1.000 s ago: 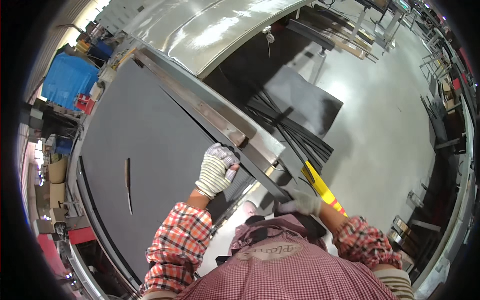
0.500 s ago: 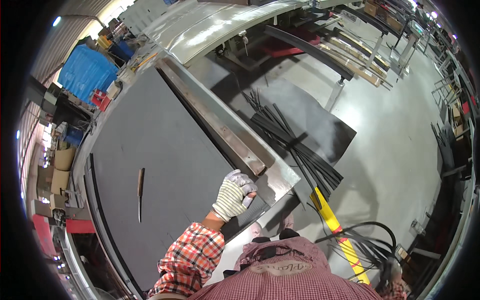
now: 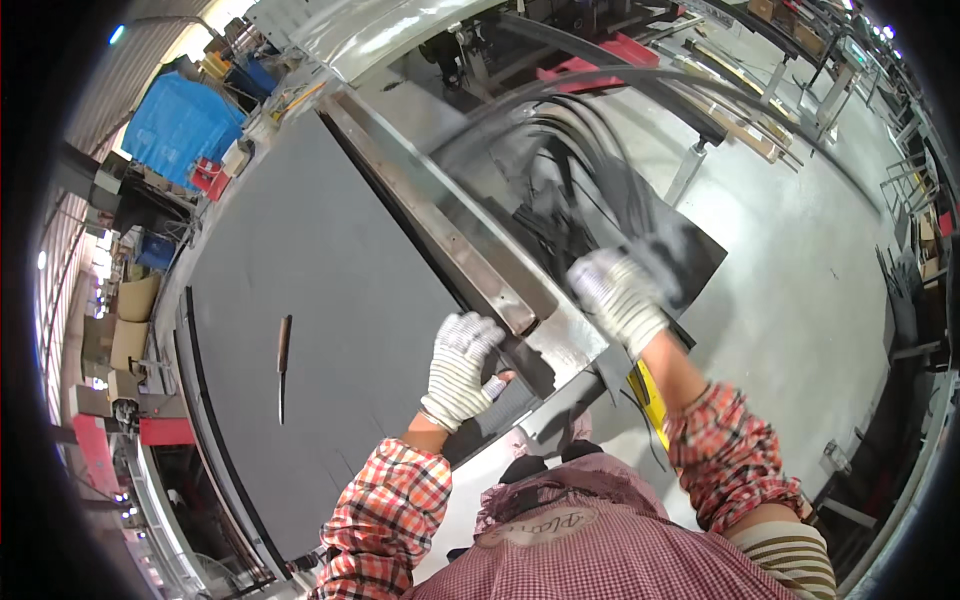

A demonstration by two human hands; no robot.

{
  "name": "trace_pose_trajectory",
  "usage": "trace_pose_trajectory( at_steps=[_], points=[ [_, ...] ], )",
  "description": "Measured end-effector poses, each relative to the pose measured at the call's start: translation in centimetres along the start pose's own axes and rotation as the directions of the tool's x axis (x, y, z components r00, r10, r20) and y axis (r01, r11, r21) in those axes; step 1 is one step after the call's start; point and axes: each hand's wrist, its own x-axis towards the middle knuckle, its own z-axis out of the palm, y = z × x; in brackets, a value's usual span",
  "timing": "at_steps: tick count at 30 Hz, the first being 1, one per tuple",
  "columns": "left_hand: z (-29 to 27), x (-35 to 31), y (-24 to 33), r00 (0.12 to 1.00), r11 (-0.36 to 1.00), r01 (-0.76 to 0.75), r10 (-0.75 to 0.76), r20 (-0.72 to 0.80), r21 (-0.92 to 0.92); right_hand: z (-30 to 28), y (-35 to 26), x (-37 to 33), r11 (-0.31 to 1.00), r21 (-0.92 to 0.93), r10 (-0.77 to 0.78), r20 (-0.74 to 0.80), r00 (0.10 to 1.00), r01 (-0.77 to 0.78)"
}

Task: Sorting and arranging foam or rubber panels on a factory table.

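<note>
My left hand (image 3: 462,368), in a white striped glove, rests on the dark grey sheet (image 3: 300,240) beside the near end of a long metal bar (image 3: 470,265). Its thumb stands apart from the fingers, and nothing shows in it. Past the metal rail, my right hand (image 3: 620,300), gloved alike, is blurred by motion. Long black strips (image 3: 625,185) fan away from that hand in smeared arcs, and it appears closed on their near ends. A knife (image 3: 283,365) with a brown handle lies on the sheet, left of my left hand.
A metal rail (image 3: 575,345) borders the sheet on the right. Beyond it, a dark sheet (image 3: 700,250) lies on the floor beneath the strips. A yellow bar (image 3: 650,400) is partly behind my right forearm. Farther back stand a red part (image 3: 600,65) and a blue cover (image 3: 180,130).
My right hand has swung from the lower right up to beyond the rail, carrying the black strips over the floor pile. My left hand has stayed near the bar's end.
</note>
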Motion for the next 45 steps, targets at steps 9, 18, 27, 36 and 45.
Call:
trace_pose_trajectory(
  at_steps=[9, 18, 27, 36, 45],
  points=[
    [0.8, 0.0, 0.2, 0.972, 0.962, 0.182, -0.207, 0.109, 0.204, 10.7, 1.1, -5.0, 0.866, 0.344, 0.184, 0.458, 0.87, -0.364],
    [0.9, -0.1, 0.5, 0.97, 0.968, 0.201, -0.218, 0.108, 0.15, 10.7, 1.0, -3.3, 0.867, 0.192, 0.304, 0.527, 0.793, -0.46],
    [0.9, 0.0, 0.5, 0.969, 0.971, 0.217, -0.227, 0.101, 0.099, 10.0, 1.2, -2.9, 0.71, 0.406, 0.27, 0.598, 0.755, -0.576],
    [0.9, 0.0, 0.5, 0.967, 0.971, 0.219, -0.229, 0.11, 0.095, 9.7, 1.4, -4.3, 0.473, 0.57, 0.279, 0.626, 0.728, -0.671],
    [0.3, 0.4, 0.7, 0.971, 0.978, 0.193, -0.202, 0.125, 0.083, 9.9, 1.6, -4.5, 0.576, 0.513, 0.281, 0.607, 0.743, -0.637]
  ],
)
